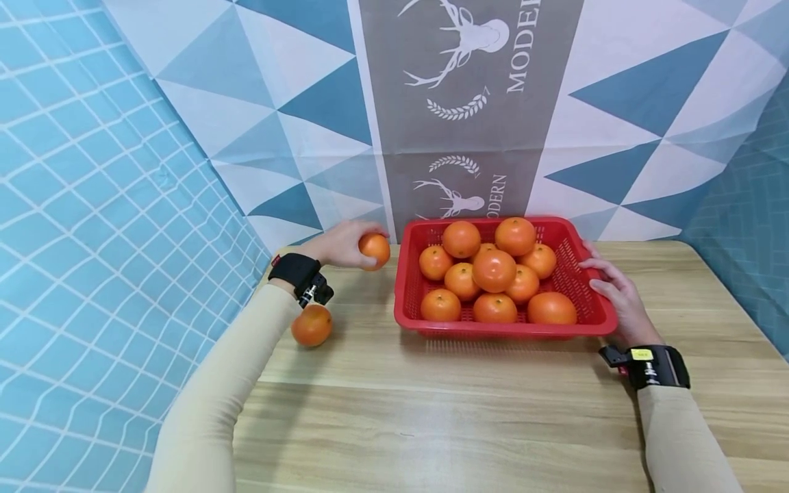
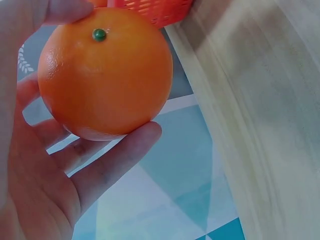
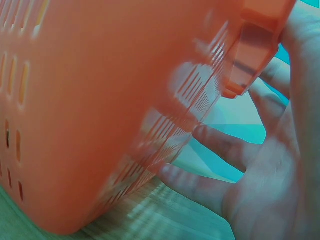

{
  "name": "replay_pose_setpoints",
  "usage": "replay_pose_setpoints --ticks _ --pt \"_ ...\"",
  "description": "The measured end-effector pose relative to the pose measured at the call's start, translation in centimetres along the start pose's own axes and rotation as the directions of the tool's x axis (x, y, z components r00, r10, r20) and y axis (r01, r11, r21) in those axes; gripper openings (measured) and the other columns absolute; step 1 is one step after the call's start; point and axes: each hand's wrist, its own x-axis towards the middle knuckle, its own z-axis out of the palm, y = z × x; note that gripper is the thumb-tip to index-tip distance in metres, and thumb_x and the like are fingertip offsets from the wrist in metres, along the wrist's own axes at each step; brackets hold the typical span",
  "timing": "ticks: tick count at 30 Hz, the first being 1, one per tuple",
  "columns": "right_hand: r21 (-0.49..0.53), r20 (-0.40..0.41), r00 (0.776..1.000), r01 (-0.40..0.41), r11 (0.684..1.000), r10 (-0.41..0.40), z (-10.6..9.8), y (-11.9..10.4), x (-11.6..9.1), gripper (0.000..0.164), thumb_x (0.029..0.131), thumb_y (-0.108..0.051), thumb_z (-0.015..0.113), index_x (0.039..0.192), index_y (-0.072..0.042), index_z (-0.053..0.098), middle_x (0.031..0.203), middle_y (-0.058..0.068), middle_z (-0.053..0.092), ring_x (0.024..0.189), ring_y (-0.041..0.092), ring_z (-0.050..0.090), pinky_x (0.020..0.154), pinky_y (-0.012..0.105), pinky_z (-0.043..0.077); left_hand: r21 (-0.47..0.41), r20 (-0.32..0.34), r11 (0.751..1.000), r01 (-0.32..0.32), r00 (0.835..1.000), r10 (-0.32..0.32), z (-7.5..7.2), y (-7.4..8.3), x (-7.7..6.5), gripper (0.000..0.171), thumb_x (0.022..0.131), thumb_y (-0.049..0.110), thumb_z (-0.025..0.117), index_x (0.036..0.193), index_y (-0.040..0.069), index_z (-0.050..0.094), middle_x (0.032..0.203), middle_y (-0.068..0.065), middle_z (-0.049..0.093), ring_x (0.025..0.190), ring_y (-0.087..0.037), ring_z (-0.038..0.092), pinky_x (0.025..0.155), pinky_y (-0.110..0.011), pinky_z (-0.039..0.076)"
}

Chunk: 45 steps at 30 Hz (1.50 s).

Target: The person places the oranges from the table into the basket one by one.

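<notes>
Held between the thumb and fingers of my left hand (image 1: pixel 346 245) is an orange (image 2: pixel 107 75), left of the red basket (image 1: pixel 502 330) and above the table. The left wrist view shows its small green stem end. Several more oranges (image 1: pixel 494 271) lie heaped in the basket, some on top of others. My right hand (image 1: pixel 618 301) holds the basket's right side, thumb at the rim and fingers against the slotted outer wall (image 3: pixel 165 130). A loose orange (image 1: pixel 311 325) sits on the table beside my left forearm.
The wooden table (image 1: pixel 444 411) carries the basket near its back edge. Behind rises a patterned cloth (image 1: pixel 333 89) with triangles and deer heads. A blue gridded cloth (image 1: pixel 92 205) hangs at the left, and another blue cloth (image 1: pixel 746 198) at the right.
</notes>
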Motion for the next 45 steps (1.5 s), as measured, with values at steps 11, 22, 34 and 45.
replay_pose_setpoints --ticks 11,22,34,45 --pt "-0.010 -0.007 1.000 -0.008 1.000 0.008 -0.2 0.2 0.0 0.041 0.117 -0.010 0.049 0.156 -0.007 0.058 0.192 -0.011 0.014 0.171 0.022 0.018 0.102 0.017 0.063 0.009 -0.029 1.000 -0.023 0.999 0.023 -0.4 1.1 0.8 0.057 0.088 0.030 0.075 0.142 0.012 0.069 0.131 -0.014 0.074 0.116 -0.033 0.069 0.097 -0.048 0.062" --pt "-0.007 -0.021 0.999 -0.031 0.999 0.031 -0.1 0.0 0.0 0.041 0.117 -0.011 0.050 0.157 -0.010 0.058 0.192 -0.012 0.015 0.169 0.021 0.020 0.100 0.018 0.064 0.019 -0.069 0.999 -0.049 0.996 0.050 -0.5 3.2 2.7 0.062 0.089 0.038 0.074 0.146 0.015 0.068 0.135 -0.015 0.072 0.120 -0.033 0.068 0.100 -0.049 0.062" --pt "-0.002 -0.003 1.000 -0.010 1.000 0.010 -0.2 0.0 0.1 0.043 0.117 -0.010 0.048 0.159 -0.008 0.056 0.192 -0.011 0.015 0.167 0.020 0.023 0.101 0.018 0.064 0.027 -0.054 0.994 -0.104 0.993 0.105 0.6 6.2 5.0 0.063 0.091 0.039 0.078 0.148 0.015 0.068 0.140 -0.014 0.070 0.123 -0.031 0.068 0.105 -0.046 0.062" --pt "0.020 0.003 1.000 0.002 1.000 -0.002 -0.1 -0.1 0.2 0.042 0.117 -0.009 0.048 0.158 -0.007 0.058 0.192 -0.010 0.017 0.169 0.021 0.021 0.102 0.019 0.064 0.042 -0.017 0.991 -0.128 0.991 0.129 1.5 8.5 6.1 0.062 0.093 0.039 0.079 0.150 0.019 0.066 0.143 -0.011 0.069 0.130 -0.031 0.065 0.113 -0.049 0.055"
